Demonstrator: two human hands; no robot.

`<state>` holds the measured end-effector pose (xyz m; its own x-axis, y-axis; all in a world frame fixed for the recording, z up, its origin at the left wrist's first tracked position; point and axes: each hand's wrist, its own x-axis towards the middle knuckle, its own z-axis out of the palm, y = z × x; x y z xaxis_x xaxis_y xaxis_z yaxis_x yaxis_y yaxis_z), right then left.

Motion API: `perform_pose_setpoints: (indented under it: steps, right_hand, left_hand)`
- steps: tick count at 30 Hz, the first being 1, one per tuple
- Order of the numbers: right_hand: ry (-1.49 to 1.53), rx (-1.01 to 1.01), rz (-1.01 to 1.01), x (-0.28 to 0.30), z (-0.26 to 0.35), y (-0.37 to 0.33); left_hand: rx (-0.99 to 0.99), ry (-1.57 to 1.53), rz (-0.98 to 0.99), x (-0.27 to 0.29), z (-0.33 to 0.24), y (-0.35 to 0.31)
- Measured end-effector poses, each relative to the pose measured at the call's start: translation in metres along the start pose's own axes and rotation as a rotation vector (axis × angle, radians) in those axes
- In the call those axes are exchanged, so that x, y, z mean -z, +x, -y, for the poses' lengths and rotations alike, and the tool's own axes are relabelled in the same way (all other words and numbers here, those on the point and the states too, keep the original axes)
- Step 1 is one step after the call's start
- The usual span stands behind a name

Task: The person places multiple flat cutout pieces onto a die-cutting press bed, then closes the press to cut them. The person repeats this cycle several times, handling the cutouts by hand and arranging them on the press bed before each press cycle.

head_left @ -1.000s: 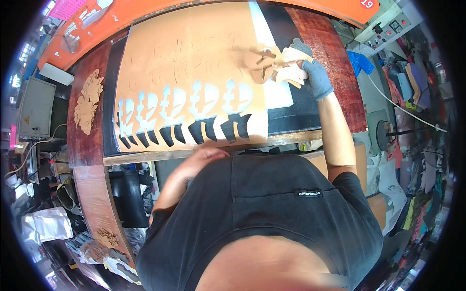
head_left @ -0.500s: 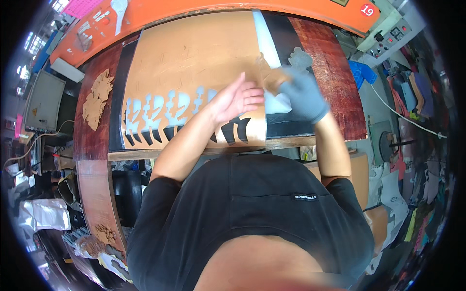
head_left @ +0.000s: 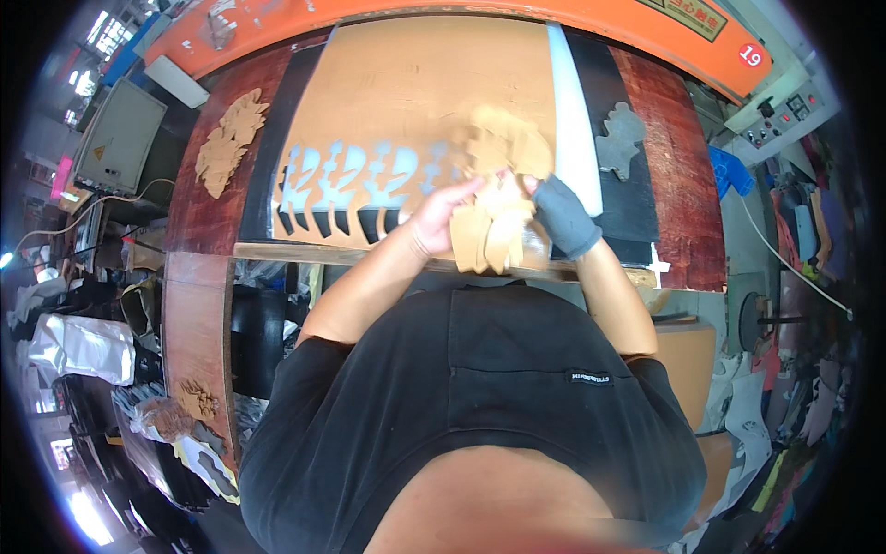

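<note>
A loose bunch of tan flat cut-out pieces (head_left: 498, 226), curvy in outline and blurred at the top, is held between my two hands above the front part of a large tan sheet (head_left: 434, 78). My bare left hand (head_left: 443, 216) closes on the bunch's left side. On its right side grips my right hand (head_left: 566, 218), in a dark grey glove that leaves the fingertips bare. Shaped holes (head_left: 351, 180) run in a row along the sheet's front, showing pale blue and black below. A grey shaped plate (head_left: 620, 140) lies to the right of the sheet.
Another pile of tan cut-outs (head_left: 229, 143) lies on the worn red-brown board at the left. An orange machine beam (head_left: 517, 11) spans the back edge. A grey control box (head_left: 784, 115) stands at the far right, near a blue plastic object (head_left: 729, 171).
Both hands have come together over the sheet's front, and the left has closed on the pieces. The right hand has brought its pieces leftward from the sheet's right edge. The whole view has shifted.
</note>
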<state>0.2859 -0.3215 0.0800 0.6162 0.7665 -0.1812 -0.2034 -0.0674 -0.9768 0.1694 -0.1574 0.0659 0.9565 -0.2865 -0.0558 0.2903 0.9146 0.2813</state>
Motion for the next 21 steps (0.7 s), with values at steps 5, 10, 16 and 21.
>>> perform_pose_setpoints:
  steps: [5,10,16,21]
  right_hand:
    - [0.430,-0.121,0.101,-0.060,-0.010,0.006]
    - [0.393,0.000,0.056,-0.140,0.001,0.021]
    - [0.320,0.004,0.119,-0.236,0.008,0.067]
    - [0.130,0.087,0.294,-0.318,0.007,0.111]
  left_hand:
    - [0.088,0.080,-0.082,0.018,0.002,-0.042]
    - [-0.034,0.184,-0.116,0.034,-0.034,-0.103]
    - [-0.689,0.910,-0.399,0.048,-0.072,-0.188]
    - [-0.842,0.849,-0.471,0.065,-0.124,-0.235]
